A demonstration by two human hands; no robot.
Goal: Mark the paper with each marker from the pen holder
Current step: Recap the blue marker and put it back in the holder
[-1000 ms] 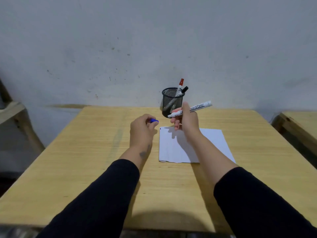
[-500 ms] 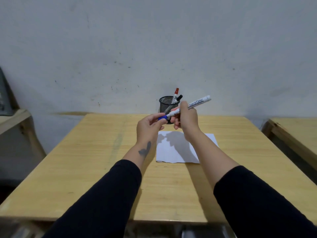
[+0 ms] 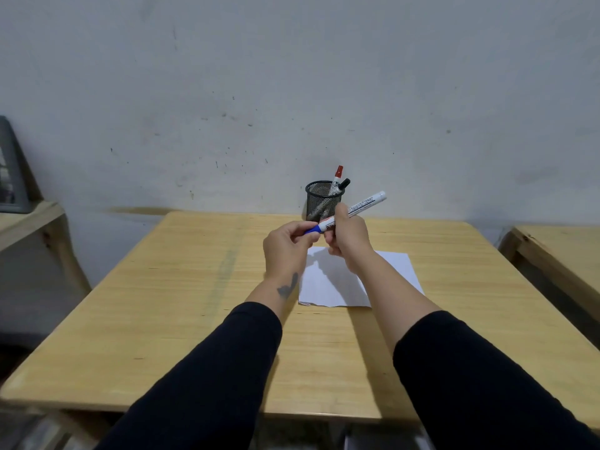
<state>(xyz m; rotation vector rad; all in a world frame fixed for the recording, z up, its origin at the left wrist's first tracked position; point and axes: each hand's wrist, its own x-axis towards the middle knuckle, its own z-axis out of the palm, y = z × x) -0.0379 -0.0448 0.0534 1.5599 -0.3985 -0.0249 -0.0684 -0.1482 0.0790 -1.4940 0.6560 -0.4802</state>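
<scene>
A white marker [image 3: 367,202] with a blue cap [image 3: 311,229] is held above the table in both hands. My right hand [image 3: 349,233] grips its barrel. My left hand [image 3: 287,246] pinches the blue cap, which sits on the marker's tip. Under the hands a white sheet of paper [image 3: 394,271] lies flat on the table. A black mesh pen holder [image 3: 322,199] stands at the table's far edge. Out of the holder stick a red-capped marker [image 3: 338,173] and a black-capped marker [image 3: 343,183].
The wooden table [image 3: 194,306] stands against a grey wall. A second wooden table [image 3: 561,251] is at the right. At the left a wooden shelf [image 3: 29,219] carries a dark grey object [image 3: 11,170].
My left hand brought the blue cap to the marker's tip and pushed it on. Both hands rose slightly and the view tilted up.
</scene>
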